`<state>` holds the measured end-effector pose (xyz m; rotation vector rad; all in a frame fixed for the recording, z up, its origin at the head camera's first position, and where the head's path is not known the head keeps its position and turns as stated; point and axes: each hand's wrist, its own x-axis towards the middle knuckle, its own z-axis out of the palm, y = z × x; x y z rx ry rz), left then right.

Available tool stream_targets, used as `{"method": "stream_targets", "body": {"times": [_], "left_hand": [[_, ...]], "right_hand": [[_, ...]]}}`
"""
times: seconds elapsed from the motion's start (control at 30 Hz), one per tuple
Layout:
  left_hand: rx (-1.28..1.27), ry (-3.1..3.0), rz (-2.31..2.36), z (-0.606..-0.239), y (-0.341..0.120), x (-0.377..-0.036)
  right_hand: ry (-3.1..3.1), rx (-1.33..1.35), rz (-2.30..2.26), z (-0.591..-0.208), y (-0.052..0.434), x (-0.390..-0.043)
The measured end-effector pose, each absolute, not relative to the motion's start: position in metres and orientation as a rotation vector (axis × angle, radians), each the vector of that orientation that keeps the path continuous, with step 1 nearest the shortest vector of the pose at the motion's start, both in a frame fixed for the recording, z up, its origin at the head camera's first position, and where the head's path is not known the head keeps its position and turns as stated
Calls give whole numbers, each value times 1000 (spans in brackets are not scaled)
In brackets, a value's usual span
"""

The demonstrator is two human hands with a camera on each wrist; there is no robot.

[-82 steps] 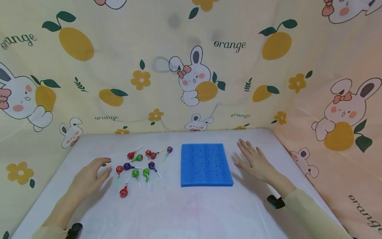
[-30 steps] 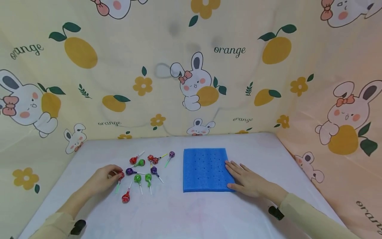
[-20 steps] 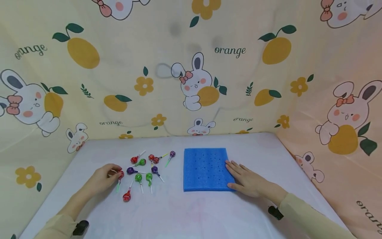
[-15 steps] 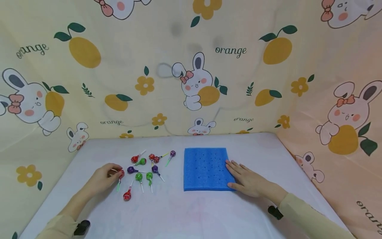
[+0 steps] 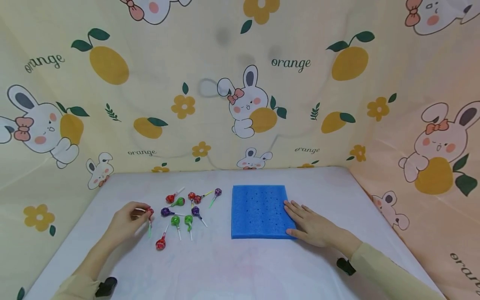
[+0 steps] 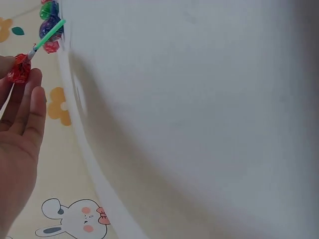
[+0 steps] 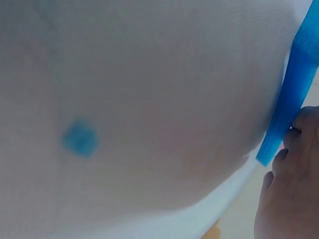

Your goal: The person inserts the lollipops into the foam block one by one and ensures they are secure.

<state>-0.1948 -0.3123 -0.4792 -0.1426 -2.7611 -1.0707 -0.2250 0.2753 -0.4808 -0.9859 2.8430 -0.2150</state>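
Observation:
My left hand (image 5: 126,221) pinches a red-wrapped lollipop (image 6: 21,72) by its head between thumb and fingers. The lollipop's green stick points down toward the table in the head view. Fingers of my right hand (image 5: 315,227) lie straight on the right edge of a blue foam block (image 5: 258,210) dotted with small holes. In the right wrist view, that hand (image 7: 289,189) shows beside the foam's blue side. Just right of my left hand lie a purple lollipop (image 5: 165,212), a green lollipop (image 5: 175,221) and a red lollipop (image 5: 161,244).
Farther back on the white-covered table (image 5: 232,266) are several more lollipops, among them a red one (image 5: 170,198), a green one (image 5: 180,202) and a purple one (image 5: 218,192). A printed cloth (image 5: 180,50) with rabbits and oranges hangs behind the table.
My left hand has reached the red lollipop, pinched it and lifted it slightly. My right hand has moved left from beside the foam block onto its right edge.

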Motion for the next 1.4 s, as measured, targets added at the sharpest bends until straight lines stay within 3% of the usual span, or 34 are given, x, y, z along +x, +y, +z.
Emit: {"method": "stream_targets", "body": {"times": [0.37,0.8,1.4], "left_hand": [[-217,-2502,-1115,-469,-298,-196],[-350,-2260,-1327,-439,-253,-208],[-451,-2101,-1574,-425,-198,-232]], "right_hand": [[2849,-999,-188,-483,278,-230],[2818,-991,-194,-483,278,-230],[2831,-1017,-188,-479,276,-228]]}}
